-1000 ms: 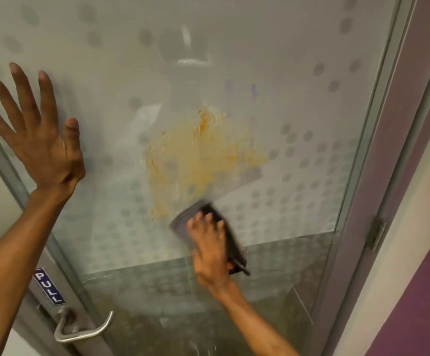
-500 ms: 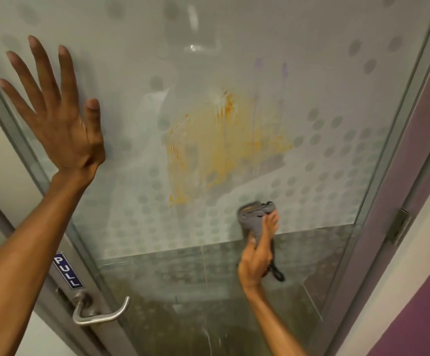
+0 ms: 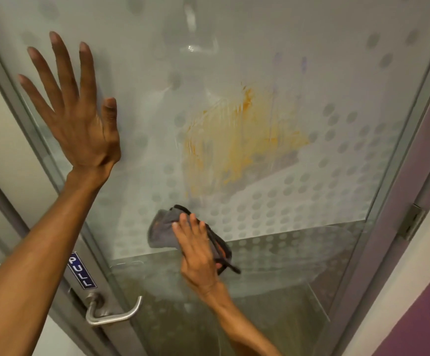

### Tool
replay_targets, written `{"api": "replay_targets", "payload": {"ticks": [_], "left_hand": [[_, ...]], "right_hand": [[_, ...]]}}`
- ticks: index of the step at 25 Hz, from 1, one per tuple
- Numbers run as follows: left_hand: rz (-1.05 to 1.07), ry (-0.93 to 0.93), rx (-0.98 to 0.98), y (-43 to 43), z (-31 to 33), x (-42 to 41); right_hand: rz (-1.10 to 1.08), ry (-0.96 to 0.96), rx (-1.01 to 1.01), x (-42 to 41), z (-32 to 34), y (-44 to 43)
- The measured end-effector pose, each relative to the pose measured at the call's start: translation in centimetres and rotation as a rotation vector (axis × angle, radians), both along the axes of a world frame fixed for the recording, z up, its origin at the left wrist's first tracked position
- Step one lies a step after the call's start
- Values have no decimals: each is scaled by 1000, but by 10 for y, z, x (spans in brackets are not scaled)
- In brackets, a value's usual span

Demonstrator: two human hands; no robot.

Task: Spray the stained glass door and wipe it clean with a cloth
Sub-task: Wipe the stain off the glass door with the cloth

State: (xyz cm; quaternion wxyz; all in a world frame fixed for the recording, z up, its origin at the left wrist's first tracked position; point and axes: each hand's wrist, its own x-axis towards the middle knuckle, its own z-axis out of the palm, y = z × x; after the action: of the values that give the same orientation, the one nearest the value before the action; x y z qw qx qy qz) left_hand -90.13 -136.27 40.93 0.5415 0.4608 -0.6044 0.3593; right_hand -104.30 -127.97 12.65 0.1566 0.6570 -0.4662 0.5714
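A frosted glass door point(image 3: 311, 60) with a dot pattern fills the view. An orange-yellow smeared stain point(image 3: 237, 140) sits at its centre. My right hand point(image 3: 198, 253) presses a grey cloth point(image 3: 162, 229) flat against the glass just below the stain's lower left edge. My left hand point(image 3: 77, 109) lies open with fingers spread, palm against the glass at the upper left, holding nothing. No spray bottle is in view.
A metal lever handle point(image 3: 116, 314) and a blue PULL label point(image 3: 81, 271) are on the door's left stile. A hinge point(image 3: 412, 222) sits on the grey frame at right, beside a purple wall point(image 3: 419, 330).
My right hand has swept the cloth from lower right back to the left under the stain, now flattened on the glass. My left hand stays pressed on the door.
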Motion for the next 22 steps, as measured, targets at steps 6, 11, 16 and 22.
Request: {"api": "replay_targets", "payload": {"ticks": [6,11,16,22], "left_hand": [[36,-6,13,8,1,-2],[15,-10,34,15,3,-2],[20,-27,36,12,4,0],[46,-30,17,6,3,-2]], "right_hand": [[-41,-1170,114,-58,20,80],[-222,-1190,-153,-80,77,72],[-257,-697,-5,-75,84,26],[-293,-650,-106,-77,87,6]]}}
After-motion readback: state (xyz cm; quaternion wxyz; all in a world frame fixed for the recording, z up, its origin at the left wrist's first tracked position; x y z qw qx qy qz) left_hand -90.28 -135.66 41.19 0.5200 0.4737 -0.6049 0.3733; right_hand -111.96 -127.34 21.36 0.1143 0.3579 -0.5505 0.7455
